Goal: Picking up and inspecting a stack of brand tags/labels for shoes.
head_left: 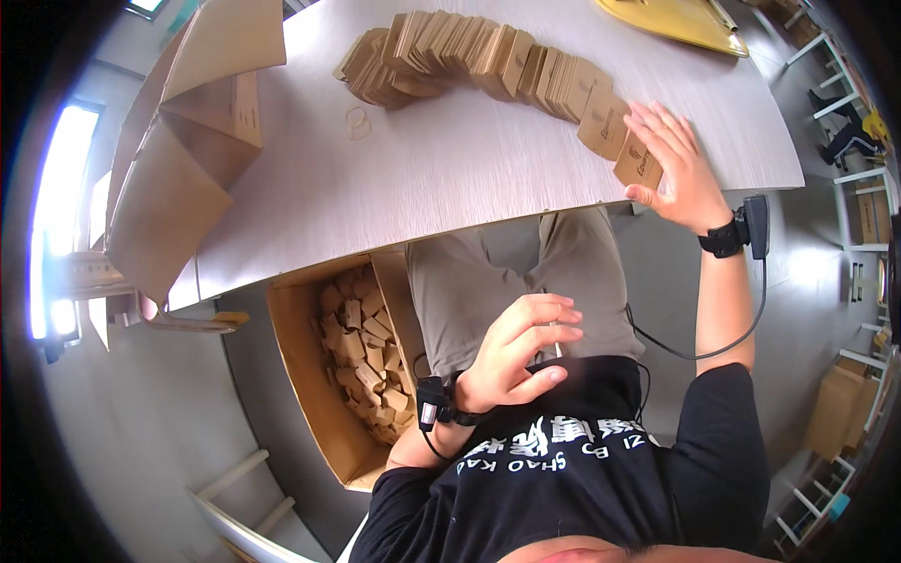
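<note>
A long fanned row of brown cardboard tags [488,61] lies across the pale wooden table [375,178]. My right hand [671,169] rests flat at the row's right end near the table's front edge, fingers spread over the last tags [619,141]. My left hand [516,352] hovers over my lap, close to my stomach, fingers loosely curled with nothing seen in them. Both wrists carry black bands with small devices.
An open cardboard box [300,375] full of loose brown tags stands on the floor left of my legs. A large opened carton [178,159] sits on the table's left end. A yellow object [676,19] lies at the far right. Shelves line the right side.
</note>
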`<state>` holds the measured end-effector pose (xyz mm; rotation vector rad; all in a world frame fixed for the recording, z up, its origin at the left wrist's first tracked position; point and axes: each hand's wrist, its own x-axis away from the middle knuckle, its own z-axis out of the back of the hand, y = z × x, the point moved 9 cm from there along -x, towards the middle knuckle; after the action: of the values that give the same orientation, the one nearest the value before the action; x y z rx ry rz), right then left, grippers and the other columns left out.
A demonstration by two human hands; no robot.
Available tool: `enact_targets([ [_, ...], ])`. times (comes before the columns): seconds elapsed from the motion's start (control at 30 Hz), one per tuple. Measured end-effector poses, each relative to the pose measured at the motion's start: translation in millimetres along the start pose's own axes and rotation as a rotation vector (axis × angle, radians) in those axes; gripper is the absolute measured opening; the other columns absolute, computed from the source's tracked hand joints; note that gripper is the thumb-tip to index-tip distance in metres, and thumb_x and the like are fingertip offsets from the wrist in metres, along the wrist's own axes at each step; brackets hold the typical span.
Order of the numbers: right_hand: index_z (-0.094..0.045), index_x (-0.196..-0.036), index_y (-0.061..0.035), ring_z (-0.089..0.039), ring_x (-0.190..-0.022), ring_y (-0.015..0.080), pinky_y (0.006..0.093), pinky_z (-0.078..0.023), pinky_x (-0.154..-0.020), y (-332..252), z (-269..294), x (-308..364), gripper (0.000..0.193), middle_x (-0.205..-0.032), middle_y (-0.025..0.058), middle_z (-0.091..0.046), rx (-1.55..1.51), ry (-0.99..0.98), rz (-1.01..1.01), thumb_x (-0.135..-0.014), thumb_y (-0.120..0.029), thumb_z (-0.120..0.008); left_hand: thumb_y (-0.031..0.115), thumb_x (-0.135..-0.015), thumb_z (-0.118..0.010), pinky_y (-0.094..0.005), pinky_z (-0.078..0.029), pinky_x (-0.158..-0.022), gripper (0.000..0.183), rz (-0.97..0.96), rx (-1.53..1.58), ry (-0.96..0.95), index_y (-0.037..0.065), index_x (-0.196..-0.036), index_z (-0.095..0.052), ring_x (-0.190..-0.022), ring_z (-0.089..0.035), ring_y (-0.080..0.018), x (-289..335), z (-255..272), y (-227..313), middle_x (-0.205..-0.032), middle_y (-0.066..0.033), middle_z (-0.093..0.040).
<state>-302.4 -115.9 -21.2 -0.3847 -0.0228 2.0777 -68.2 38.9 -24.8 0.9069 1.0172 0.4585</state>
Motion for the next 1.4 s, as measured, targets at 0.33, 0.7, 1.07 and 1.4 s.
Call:
enact_targets([
  [0.33,-0.063,-0.133,-0.0072,-0.049,-0.136,0.0387,0.0515,-0.040,-0.111,-26,12,33,0.054,-0.144,0.0150,-0.057,0.121,0.187,0.072,-0.096,-0.046,-0.064,0.027,-0.094,-0.066,-0.0509,-0.048,-0.100,0.034,0.020,0.000,0.016,-0.001,-0.114,-0.065,-0.118,-0.061,-0.0401,-4,1,-8,-0.121,-0.0192,-0.064],
  [0.7,-0.070,-0.098,-0.0163,-0.050,-0.134,0.0438,0.0530,-0.042,-0.107,-153,21,51,0.018,-0.133,0.0157,-0.063,-1.102,0.267,0.347,-0.097,-0.035,-0.070,0.016,-0.071,-0.078,-0.0432,-0.052,-0.093,0.047,-0.078,-0.365,-0.138,0.002,-0.115,-0.068,-0.111,-0.065,-0.0337,-53,10,16,-0.120,-0.0147,-0.067],
  [1.07,-0.069,-0.090,-0.0113,-0.064,-0.114,0.0358,0.0458,-0.054,-0.092,-145,19,39,0.023,-0.109,0.0104,-0.073,-1.220,0.284,0.273,-0.094,-0.033,-0.075,0.044,-0.101,-0.054,-0.0449,-0.051,-0.095,0.061,0.279,0.647,-0.273,-0.007,-0.136,-0.054,-0.103,-0.066,-0.0391,-17,-6,-15,-0.118,-0.0243,-0.065],
  [1.4,-0.066,-0.088,-0.0140,-0.060,-0.122,0.0378,0.0498,-0.050,-0.099,-157,7,34,0.017,-0.120,0.0115,-0.070,-1.211,0.083,0.360,-0.084,-0.020,-0.082,0.058,-0.090,-0.072,-0.0378,-0.055,-0.092,0.077,0.445,0.724,-0.236,-0.005,-0.132,-0.058,-0.097,-0.070,-0.0242,9,-28,-35,-0.114,-0.0159,-0.068],
])
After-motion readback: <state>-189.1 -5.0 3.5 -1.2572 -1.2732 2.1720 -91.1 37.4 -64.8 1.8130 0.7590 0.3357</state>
